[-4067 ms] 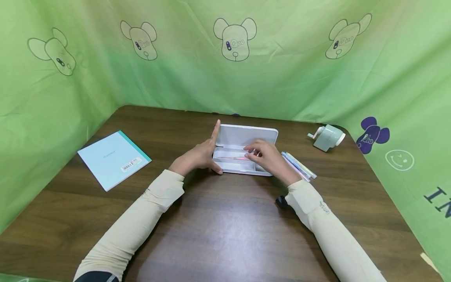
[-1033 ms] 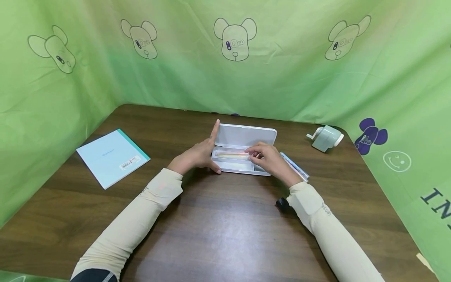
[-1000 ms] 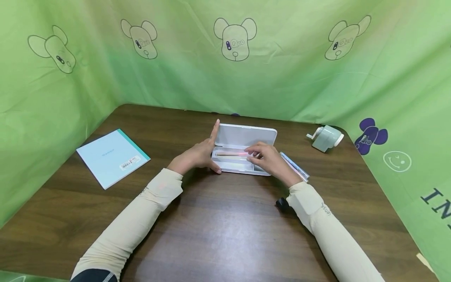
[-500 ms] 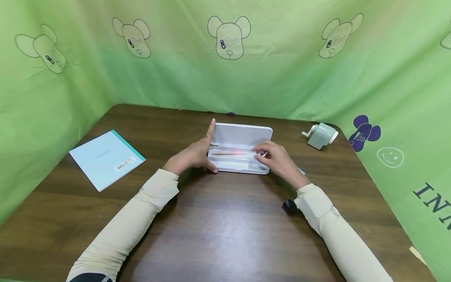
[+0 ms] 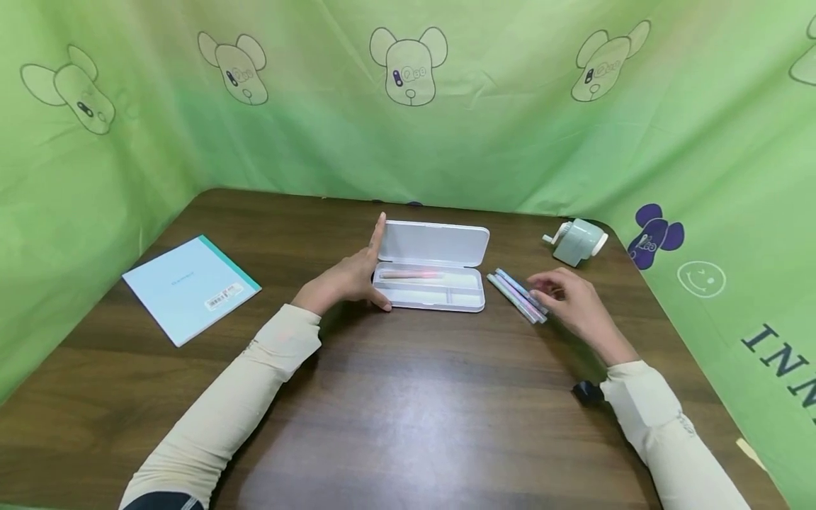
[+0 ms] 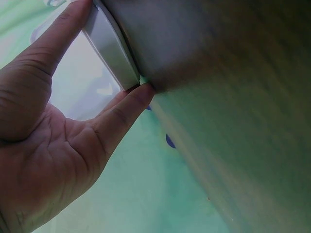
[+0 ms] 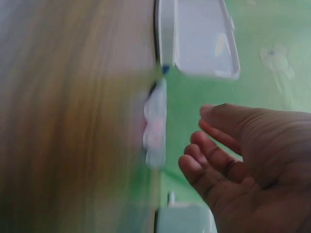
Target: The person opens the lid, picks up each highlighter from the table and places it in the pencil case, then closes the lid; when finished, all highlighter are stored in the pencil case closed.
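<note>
My left hand (image 5: 347,276) holds the left end of an open white pencil case (image 5: 433,306), index finger straight up along the raised lid and thumb at the front corner. The left wrist view shows the case (image 6: 109,53) between thumb and fingers. Slim pink and brownish pens (image 5: 411,275) lie in its rear compartment. My right hand (image 5: 570,297) hovers at the near right end of several pastel pens (image 5: 513,294) on the table, fingers loosely bent with nothing between them. In the right wrist view this hand (image 7: 233,155) is apart from the blurred pens (image 7: 155,128).
A mint hand-crank pencil sharpener (image 5: 578,242) stands at the back right. A light blue notebook (image 5: 191,287) with a barcode lies at the left of the brown wooden table (image 5: 382,397). Green printed cloth (image 5: 319,127) hangs behind and at both sides.
My right hand has left the case's rear compartment and moved right to the loose pens. Pens have been added in the case over these seconds; my left hand stays at its end.
</note>
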